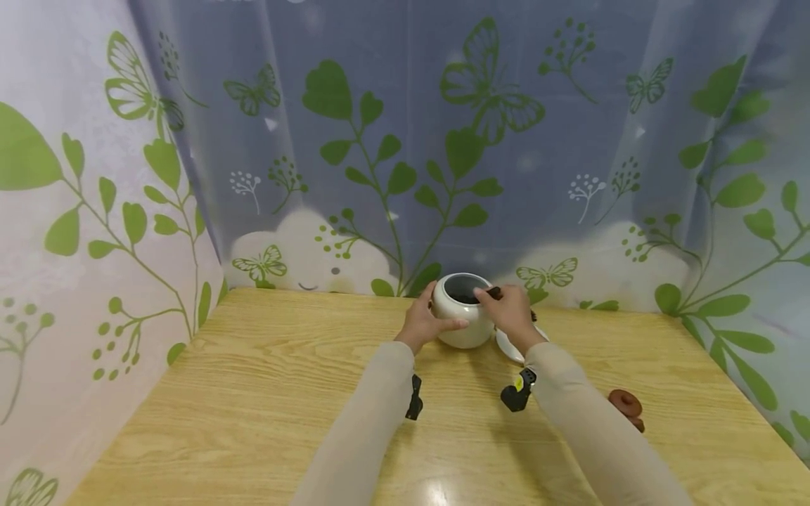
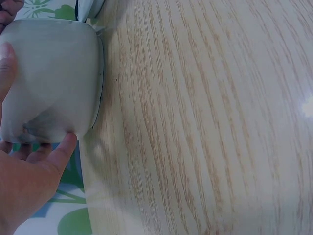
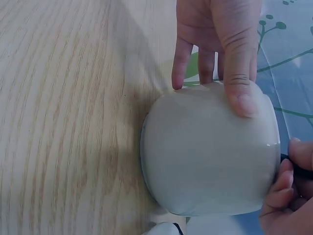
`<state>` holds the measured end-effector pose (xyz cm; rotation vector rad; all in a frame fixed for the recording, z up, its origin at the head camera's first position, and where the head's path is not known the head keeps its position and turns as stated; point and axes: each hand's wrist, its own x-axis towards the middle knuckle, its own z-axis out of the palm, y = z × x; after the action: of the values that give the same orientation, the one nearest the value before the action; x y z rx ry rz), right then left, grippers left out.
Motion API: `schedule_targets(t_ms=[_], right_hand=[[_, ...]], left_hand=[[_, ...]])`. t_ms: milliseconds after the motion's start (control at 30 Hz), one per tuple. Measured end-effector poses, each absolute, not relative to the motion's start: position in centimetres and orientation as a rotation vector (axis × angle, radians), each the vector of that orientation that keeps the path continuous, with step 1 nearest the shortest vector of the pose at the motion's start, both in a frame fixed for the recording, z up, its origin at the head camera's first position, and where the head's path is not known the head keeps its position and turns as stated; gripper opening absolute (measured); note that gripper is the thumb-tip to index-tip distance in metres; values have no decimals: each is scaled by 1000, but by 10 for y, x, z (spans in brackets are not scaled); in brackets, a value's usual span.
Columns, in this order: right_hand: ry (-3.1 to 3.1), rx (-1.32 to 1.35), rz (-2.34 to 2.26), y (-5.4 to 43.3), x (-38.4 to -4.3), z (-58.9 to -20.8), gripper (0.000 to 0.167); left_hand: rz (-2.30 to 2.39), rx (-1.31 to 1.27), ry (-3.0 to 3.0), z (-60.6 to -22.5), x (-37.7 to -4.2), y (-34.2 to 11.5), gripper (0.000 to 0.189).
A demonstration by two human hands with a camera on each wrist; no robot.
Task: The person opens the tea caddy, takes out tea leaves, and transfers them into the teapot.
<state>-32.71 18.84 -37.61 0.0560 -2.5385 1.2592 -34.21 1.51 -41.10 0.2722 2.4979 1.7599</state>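
Observation:
A round, cream-white ceramic pot (image 1: 465, 330) with a wide mouth and dark interior stands upright near the table's back edge. My left hand (image 1: 422, 323) holds its left side, thumb across the front and fingers round the far side; the right wrist view shows that thumb lying on the pot wall. At the right of the rim, my right hand (image 1: 514, 316) pinches a slim black handle (image 3: 298, 169) between thumb and fingers. The handle's other end is hidden, and I cannot tell what tool it belongs to.
A white lid-like disc (image 1: 510, 348) lies right of the pot, partly behind my right wrist. Brown ring-shaped pieces (image 1: 625, 403) lie farther right on the wooden table (image 1: 272, 407), beside my right sleeve. A leaf-printed curtain (image 1: 405, 161) hangs right behind the table.

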Motion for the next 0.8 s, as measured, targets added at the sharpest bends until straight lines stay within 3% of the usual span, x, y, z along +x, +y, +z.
schedule_targets(t_ms=[333,800], right_hand=[[-2576,-108,1588,189,-326,-366,34],[-2298,-399,1901,187,-331,-373,26]], left_hand=[[1752,256,2514,-410,-342,15,105],[1771,263,2529,-413,-343,16,106]])
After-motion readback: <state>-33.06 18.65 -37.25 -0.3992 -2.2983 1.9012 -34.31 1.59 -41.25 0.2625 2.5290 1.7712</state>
